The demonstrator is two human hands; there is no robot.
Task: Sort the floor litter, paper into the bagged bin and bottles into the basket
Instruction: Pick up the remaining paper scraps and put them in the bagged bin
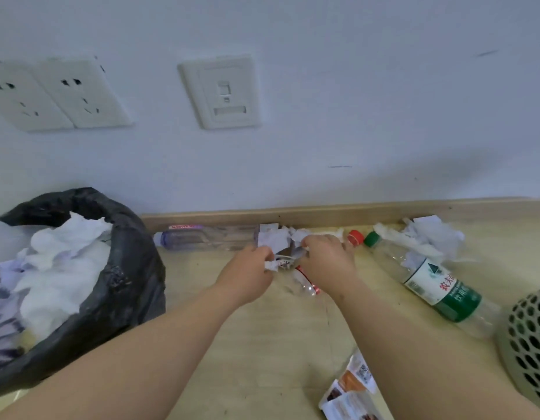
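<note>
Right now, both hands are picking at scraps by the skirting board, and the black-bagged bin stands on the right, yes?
Not quite: the head view shows the black-bagged bin on the left. The left hand and right hand are indeed picking at scraps by the skirting board.

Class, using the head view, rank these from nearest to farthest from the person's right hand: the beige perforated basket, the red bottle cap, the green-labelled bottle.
1. The red bottle cap, just right of the right hand, near the wall.
2. The green-labelled bottle, lying on the floor further right.
3. The perforated basket, at the far right edge.
</note>
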